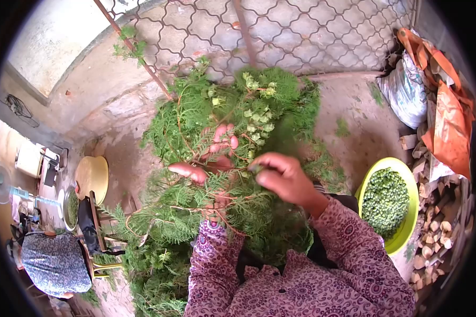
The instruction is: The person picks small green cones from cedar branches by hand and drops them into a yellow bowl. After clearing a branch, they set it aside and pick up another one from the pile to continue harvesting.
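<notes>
My left hand (214, 158) is palm up among the sprays, its fingers partly curled around an evergreen branch (225, 198) with flat, feathery leaves. Leaves hide part of that palm. Close to its right, my right hand (285, 177) pinches a small green cone (255, 168) between thumb and fingertips, slightly blurred. Pale green cones (258, 119) hang in a cluster just beyond my hands. Beneath and around them spreads a large heap of cut evergreen branches (164, 124), reaching down past my left sleeve.
A yellow-green basin (415, 203) full of green cones stands at my right. Beyond it are stacked firewood (433, 238), a white sack (404, 90) and orange sheeting (449, 137). Metal lattice (312, 37) lies ahead. Leftward are a round yellow tub (103, 179), a fan (0, 182) and a seated person (55, 264).
</notes>
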### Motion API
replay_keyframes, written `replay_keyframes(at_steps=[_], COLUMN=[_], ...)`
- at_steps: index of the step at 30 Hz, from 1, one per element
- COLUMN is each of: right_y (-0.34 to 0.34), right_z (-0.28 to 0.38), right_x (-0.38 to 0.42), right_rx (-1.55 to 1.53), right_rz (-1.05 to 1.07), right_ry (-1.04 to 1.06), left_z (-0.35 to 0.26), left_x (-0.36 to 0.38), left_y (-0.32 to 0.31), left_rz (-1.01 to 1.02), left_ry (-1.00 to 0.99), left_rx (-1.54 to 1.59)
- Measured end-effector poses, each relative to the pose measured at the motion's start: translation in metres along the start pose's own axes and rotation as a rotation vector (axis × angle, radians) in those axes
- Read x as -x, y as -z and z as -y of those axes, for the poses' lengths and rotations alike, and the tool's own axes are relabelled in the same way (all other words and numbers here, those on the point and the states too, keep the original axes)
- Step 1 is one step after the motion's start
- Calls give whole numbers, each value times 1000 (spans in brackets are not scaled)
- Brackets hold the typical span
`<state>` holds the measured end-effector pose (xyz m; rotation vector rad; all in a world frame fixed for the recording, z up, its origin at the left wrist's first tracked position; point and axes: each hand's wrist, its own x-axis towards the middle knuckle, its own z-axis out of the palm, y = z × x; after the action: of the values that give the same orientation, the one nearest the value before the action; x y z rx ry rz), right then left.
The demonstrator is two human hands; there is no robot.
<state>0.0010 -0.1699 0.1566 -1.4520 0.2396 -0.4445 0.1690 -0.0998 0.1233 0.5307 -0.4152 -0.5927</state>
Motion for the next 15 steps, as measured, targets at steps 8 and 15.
replay_keyframes(at_steps=[8, 15], right_y=[23, 41], right_z=[-1, -5], right_x=[-7, -5], right_rx=[-699, -737], right_rz=[-1, -8], right_ry=[-105, -114], left_z=[-21, -44], left_x=[1, 7], left_y=[6, 8], left_rz=[113, 297], left_ry=[44, 183], left_rx=[-81, -222])
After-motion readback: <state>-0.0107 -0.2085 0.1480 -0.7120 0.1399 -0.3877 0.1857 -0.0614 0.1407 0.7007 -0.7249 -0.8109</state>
